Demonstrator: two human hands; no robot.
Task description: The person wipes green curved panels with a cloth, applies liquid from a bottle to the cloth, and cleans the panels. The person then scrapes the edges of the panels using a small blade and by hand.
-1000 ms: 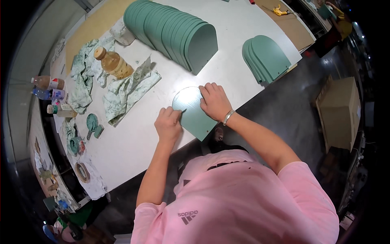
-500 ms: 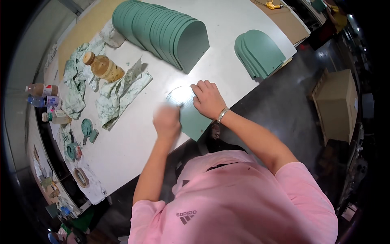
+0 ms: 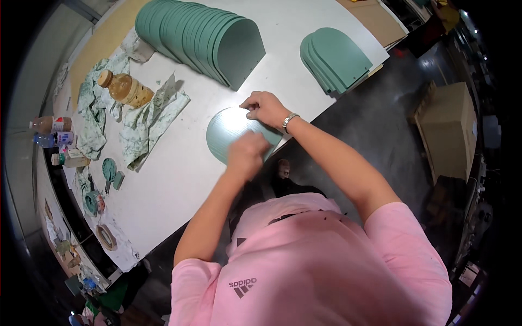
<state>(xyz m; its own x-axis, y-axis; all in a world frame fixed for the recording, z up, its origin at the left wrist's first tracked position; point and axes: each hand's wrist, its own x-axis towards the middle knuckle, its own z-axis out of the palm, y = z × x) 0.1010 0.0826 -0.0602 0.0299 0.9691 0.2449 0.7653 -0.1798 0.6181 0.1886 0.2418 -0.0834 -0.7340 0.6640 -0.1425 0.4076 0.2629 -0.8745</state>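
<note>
A green arched panel (image 3: 220,136) lies flat near the table's front edge, its rounded end toward the left and bright glare on its surface. My right hand (image 3: 265,110), with a silver bracelet at the wrist, has thumb and fingers closed at the panel's far edge. Over the panel's near part is my left hand (image 3: 248,155), curled and slightly blurred; whatever it may hold is hidden. Beyond them a long leaning row of matching green panels (image 3: 239,51) fills the back of the table. A smaller overlapping pile of panels (image 3: 345,60) sits at the right edge.
Left of the panel lie a stained cloth (image 3: 144,130) and a capped bottle (image 3: 128,89) of brown liquid. Farther left are a round green-smeared tool (image 3: 109,168), a roll of tape (image 3: 106,237) and more bottles (image 3: 51,125). A cardboard box (image 3: 457,130) stands off the table's right side.
The panel has turned, its rounded end swinging from the far side to the left. My left hand has moved right across it, and my right hand sits slightly farther left. The whole view shifted a little.
</note>
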